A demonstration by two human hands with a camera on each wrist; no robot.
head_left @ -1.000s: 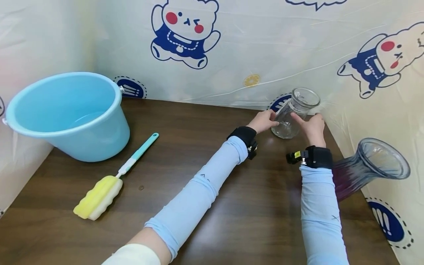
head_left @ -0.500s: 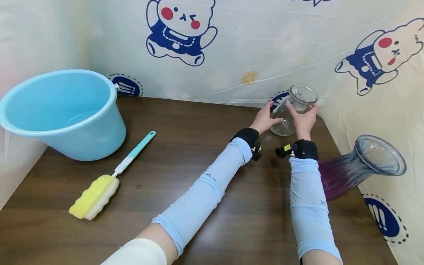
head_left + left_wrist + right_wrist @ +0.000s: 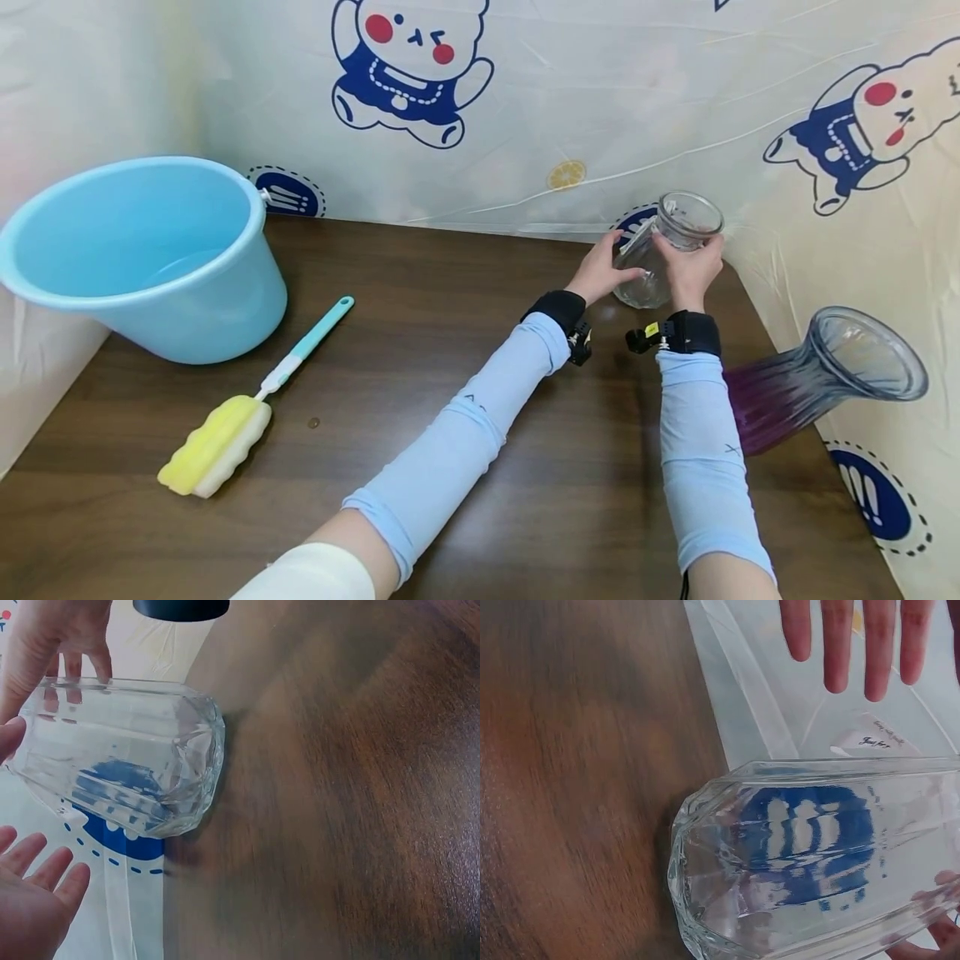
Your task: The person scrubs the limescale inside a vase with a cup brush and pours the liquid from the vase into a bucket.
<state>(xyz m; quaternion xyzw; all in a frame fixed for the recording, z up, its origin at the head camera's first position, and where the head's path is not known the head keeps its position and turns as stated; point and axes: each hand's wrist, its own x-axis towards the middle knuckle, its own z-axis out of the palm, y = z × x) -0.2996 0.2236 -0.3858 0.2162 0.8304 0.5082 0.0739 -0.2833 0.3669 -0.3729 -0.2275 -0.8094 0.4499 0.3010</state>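
A clear, faceted glass vase (image 3: 647,279) with a thick round rim stands near the table's back right corner. My right hand (image 3: 692,268) holds it below the neck, thumb on the near side and fingers around the right side. Through the glass, the right wrist view shows some of these fingertips (image 3: 945,922). On the vase's left is my left hand (image 3: 597,271), with its fingers extended. In the left wrist view, the left fingers (image 3: 56,874) are straight and apart from the glass. A white label with script (image 3: 874,741) shows beside the vase wall.
A purple-to-blue ribbed glass vase (image 3: 795,379) lies on its side at the right, partly behind the right forearm. A light blue bucket (image 3: 187,312) stands at the left. The yellow-and-white sponge brush (image 3: 217,446) lies before it. Printed sheeting (image 3: 525,108) borders the table (image 3: 450,333).
My right hand has moved left and in against the glass vase and now grips it. The left hand has shifted slightly right. The view has shifted a little.
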